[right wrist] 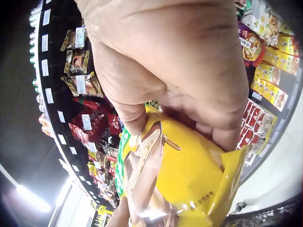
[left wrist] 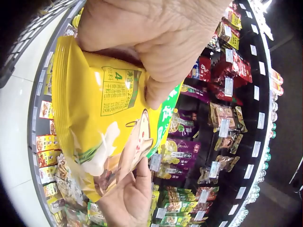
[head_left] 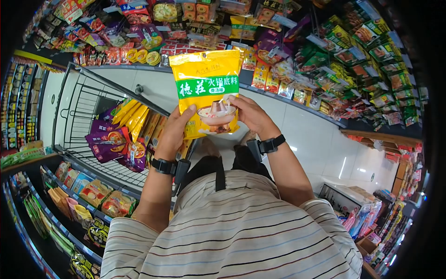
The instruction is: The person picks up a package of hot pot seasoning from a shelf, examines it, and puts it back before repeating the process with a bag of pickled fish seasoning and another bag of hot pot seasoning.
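A yellow packet (head_left: 207, 104) with a green band and a pictured bowl is held upright in front of the body in the head view. The left hand (head_left: 174, 131) grips its left edge, thumb on the front. At the right edge the right hand (head_left: 252, 116) pinches it, thumb on the front and fingers behind. In the left wrist view the left hand (left wrist: 156, 42) holds the packet (left wrist: 109, 118) near its printed text. The right wrist view has the right hand (right wrist: 175, 61) curled over the packet (right wrist: 184, 175).
A wire shopping cart (head_left: 83, 113) stands at the left, holding purple packets (head_left: 106, 140) and yellow packets (head_left: 131, 116). Shelves of packaged goods (head_left: 274, 51) curve along the far side and right. More shelves (head_left: 97, 193) stand at the lower left. Pale tiled floor (head_left: 297, 128) lies between them.
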Motion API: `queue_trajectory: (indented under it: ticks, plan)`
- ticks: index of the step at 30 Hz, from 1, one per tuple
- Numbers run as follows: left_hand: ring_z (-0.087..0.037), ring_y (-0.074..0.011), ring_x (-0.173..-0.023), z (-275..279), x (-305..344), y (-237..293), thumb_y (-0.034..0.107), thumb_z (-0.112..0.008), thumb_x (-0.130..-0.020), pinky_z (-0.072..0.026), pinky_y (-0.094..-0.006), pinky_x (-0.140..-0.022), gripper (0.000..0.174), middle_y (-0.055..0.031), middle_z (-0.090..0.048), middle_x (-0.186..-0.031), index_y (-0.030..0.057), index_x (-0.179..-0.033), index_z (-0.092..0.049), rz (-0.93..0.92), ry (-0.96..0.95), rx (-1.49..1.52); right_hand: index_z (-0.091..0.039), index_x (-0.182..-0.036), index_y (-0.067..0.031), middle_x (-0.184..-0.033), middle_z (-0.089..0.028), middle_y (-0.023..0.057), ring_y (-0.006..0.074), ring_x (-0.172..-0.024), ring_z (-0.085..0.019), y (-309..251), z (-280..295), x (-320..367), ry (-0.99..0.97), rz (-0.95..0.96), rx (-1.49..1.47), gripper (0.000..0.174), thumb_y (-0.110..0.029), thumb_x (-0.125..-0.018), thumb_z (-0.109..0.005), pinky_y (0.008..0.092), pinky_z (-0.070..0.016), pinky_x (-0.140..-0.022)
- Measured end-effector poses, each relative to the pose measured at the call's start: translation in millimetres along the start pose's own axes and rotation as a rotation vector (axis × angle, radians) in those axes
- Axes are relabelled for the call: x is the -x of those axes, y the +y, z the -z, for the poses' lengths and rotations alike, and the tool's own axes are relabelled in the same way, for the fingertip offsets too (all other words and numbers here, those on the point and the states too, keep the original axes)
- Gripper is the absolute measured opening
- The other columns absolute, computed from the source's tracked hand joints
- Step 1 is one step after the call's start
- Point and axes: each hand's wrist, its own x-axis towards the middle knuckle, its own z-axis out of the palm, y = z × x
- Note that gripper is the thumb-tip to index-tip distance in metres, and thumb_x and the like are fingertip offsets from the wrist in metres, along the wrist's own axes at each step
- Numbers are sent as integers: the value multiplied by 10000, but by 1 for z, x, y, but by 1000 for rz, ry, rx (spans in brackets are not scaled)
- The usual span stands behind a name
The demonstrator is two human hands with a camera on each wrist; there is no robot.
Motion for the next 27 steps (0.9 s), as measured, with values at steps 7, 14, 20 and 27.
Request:
queue_trajectory:
  ticks: [7, 14, 20, 27]
  plan:
    - [-612, -157, -1157, -7, -5, -2, 285, -610, -1031, -497, -313, -980, 453, -83, -630, -1309, 5, -1377, -529, -81, 68, -138, -568, -1380, -59, -1298, -641, 59, 144, -1179, -617, -10, -4, 8, 97, 7, 166, 467, -360, -1025, -610, 301, -500, -986]
    - [-605, -160, -1109, -8, -26, -22, 377, -528, -1063, -497, -310, -958, 473, -107, -627, -1225, 7, -1358, -499, -145, 194, -190, -580, -1350, -51, -1238, -659, 65, 130, -1120, -618, -28, -23, 17, 84, 70, 408, 444, -331, -1011, -639, 311, -495, -974]
    - [-615, -182, -1105, -24, -24, -13, 393, -355, -1112, -515, -300, -928, 465, -123, -601, -1235, 31, -1377, -474, -137, -20, 124, -531, -1394, -17, -1253, -645, 99, 161, -1119, -609, -39, -59, 31, -62, 272, 503, 492, -311, -1013, -637, 318, -497, -967]
    - [-613, -314, -1153, -27, -12, -5, 486, -464, -1046, -534, -431, -957, 586, -183, -558, -1350, 71, -1457, -429, -146, -43, 271, -550, -1407, -18, -1414, -542, 142, 240, -1274, -555, -50, -99, 52, -227, 404, 756, 470, -250, -1006, -630, 360, -470, -1050]
